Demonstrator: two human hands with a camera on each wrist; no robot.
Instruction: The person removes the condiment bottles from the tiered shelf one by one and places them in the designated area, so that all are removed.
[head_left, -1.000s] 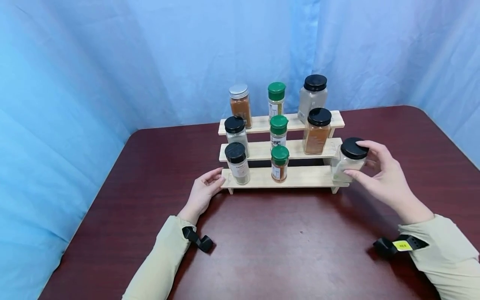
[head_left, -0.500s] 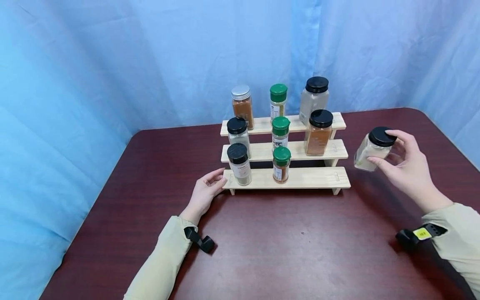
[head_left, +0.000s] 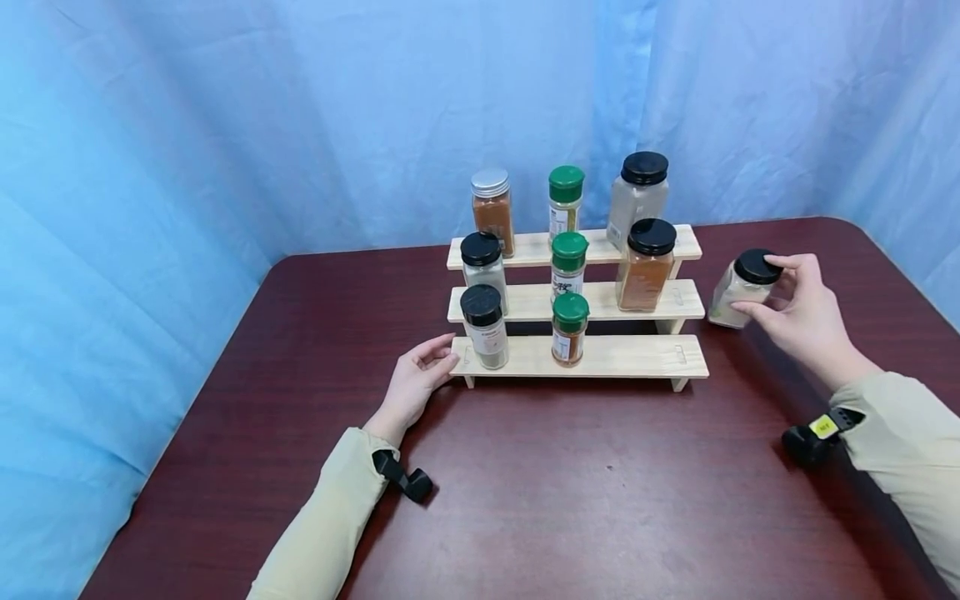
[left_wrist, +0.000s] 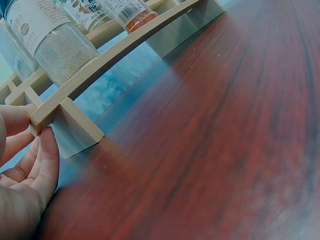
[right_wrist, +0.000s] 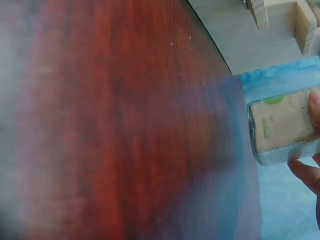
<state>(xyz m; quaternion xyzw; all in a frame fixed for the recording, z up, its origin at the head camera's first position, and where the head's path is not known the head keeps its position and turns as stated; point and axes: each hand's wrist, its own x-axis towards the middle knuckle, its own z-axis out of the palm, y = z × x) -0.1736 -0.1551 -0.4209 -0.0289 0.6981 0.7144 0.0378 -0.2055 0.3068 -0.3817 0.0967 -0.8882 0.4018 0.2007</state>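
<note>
My right hand [head_left: 793, 310] grips a square glass jar [head_left: 738, 291] with a black lid and pale contents, to the right of a three-step wooden rack [head_left: 600, 357]. The jar [right_wrist: 282, 127] looks tilted, low over the dark red table [head_left: 570, 483]; whether it touches the table I cannot tell. My left hand [head_left: 415, 382] rests with relaxed fingers against the rack's bottom left corner [left_wrist: 42, 116], beside a black-lidded jar [head_left: 485, 326]. A green-lidded jar [head_left: 569, 328] also stands on the bottom step.
The middle step carries a black-lidded jar [head_left: 482, 260], a green-lidded one [head_left: 568, 265] and a large jar of brown spice [head_left: 646, 266]. The top step has three more jars [head_left: 564, 200]. A blue curtain [head_left: 225, 125] hangs behind the table.
My right hand lifted the pale jar off the right end of the bottom step, carried it right and away, and lowered it toward the table. My left hand stayed at the rack's corner.
</note>
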